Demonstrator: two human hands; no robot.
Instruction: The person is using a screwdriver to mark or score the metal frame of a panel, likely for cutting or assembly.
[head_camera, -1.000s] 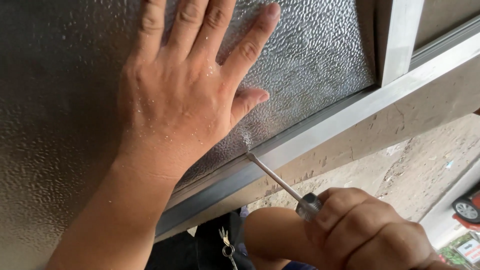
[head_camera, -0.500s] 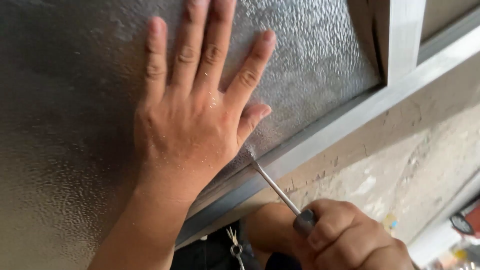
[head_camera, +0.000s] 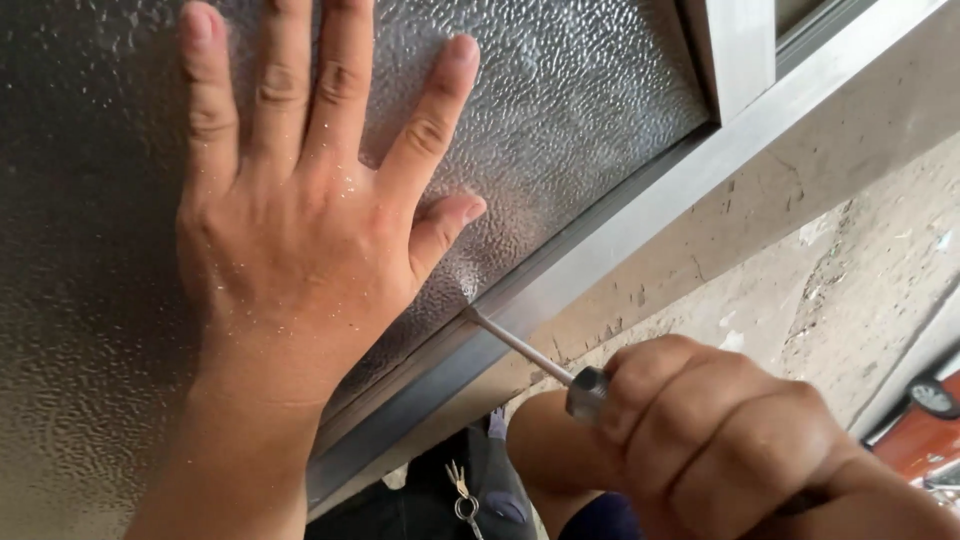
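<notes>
Left hand: the left hand (head_camera: 300, 250) lies flat, fingers spread wide, palm pressed on the grey pebble-textured frosted glass pane (head_camera: 560, 110); it grips nothing, it only bears down. Pale specks of dust or grit dot its back.

Right hand: the right hand (head_camera: 720, 440) is clenched in a fist around the dark handle of a slim steel-shafted screwdriver (head_camera: 520, 345), the handle almost wholly buried in the fist.

Tool tip: the point of the shaft sits right in the seam where the glass meets the brushed grey aluminium frame rail (head_camera: 600, 260), just beside the left thumb.

Frame: the rail runs on a slant from lower left to upper right, with an upright aluminium bar (head_camera: 735, 50) meeting it near the top edge.

Below: rough bare concrete floor (head_camera: 830, 250) beyond the rail; a small bunch of keys (head_camera: 462, 495) hangs at the person's waist.

Doing it well: I'd judge the tip wants to stay low and shallow in the seam, worked along rather than levered hard, since patterned glass chips easily at its edge.

Steadying: the flat palm looks rightly placed; even pressure should stop the pane shifting.

Risk: the thumb lies close to the tip, so a slip could catch it.
</notes>
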